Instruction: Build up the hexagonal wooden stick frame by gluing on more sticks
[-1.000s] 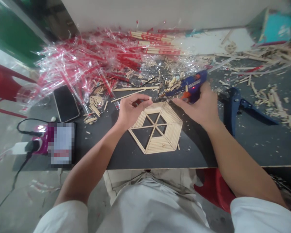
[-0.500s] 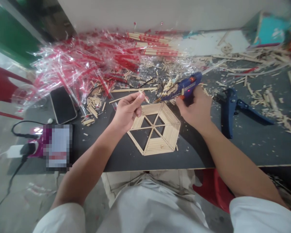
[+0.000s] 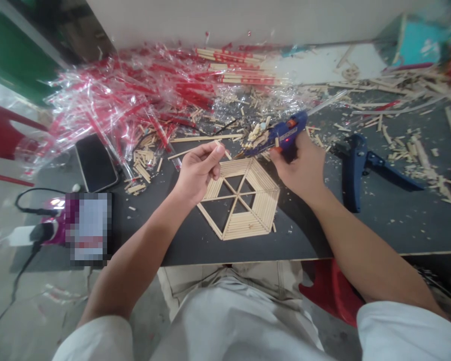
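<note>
Between the thumb and fingertips of my left hand [image 3: 198, 171] is a short piece of wooden stick [image 3: 227, 155], pinched at one end. My right hand [image 3: 303, 168] grips a blue hot glue gun [image 3: 291, 129], a clear glue stick poking out of its back. The gun's nozzle points left, close to the stick piece; whether they touch I cannot tell. Below both hands lies a hexagonal frame of glued sticks [image 3: 265, 208] with spokes meeting at its centre. Rows of sticks fill several of its sections, while the lower-left one has just an outer stick. My left hand covers its upper-left corner.
A blue cutter tool [image 3: 352, 175] lies right of my right hand. Red and clear plastic wrappers [image 3: 135, 95] heap at the back left. Stick offcuts [image 3: 417, 150] litter the table. A dark phone [image 3: 96, 163] and a lit, blurred phone [image 3: 90, 228] with cables are at left.
My right hand and the glue gun have shifted slightly left, bringing the nozzle nearer the stick piece. My left hand stays nearly still, pinching the same piece.
</note>
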`<state>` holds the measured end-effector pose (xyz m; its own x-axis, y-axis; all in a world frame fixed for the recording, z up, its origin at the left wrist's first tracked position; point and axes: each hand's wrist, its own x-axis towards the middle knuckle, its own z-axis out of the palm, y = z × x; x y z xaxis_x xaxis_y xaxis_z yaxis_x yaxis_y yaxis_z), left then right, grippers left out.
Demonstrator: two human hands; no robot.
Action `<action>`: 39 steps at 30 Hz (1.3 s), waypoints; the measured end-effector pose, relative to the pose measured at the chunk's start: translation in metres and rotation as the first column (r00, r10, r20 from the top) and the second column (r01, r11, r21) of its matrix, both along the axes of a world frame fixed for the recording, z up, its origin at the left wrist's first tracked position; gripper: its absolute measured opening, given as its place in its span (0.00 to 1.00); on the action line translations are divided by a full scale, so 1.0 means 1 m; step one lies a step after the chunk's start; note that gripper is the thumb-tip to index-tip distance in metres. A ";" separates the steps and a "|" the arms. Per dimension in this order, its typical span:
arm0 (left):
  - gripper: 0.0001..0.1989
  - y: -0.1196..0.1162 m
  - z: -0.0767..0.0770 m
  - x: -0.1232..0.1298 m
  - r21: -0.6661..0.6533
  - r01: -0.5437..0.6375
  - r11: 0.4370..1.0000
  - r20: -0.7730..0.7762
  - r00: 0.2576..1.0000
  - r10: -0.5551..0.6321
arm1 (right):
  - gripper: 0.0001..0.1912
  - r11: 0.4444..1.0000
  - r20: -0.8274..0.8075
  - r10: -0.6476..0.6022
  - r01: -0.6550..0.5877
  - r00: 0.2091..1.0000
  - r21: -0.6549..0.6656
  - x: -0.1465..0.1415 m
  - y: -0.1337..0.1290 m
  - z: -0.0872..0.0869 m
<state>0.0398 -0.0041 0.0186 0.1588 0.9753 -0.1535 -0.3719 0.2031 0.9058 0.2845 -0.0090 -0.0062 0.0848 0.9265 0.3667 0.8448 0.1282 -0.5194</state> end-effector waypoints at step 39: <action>0.21 -0.009 -0.007 0.003 0.293 0.209 0.933 -0.405 0.911 -0.076 | 0.18 0.854 -0.662 0.382 -0.521 0.645 -0.016 -0.034 -0.022 0.016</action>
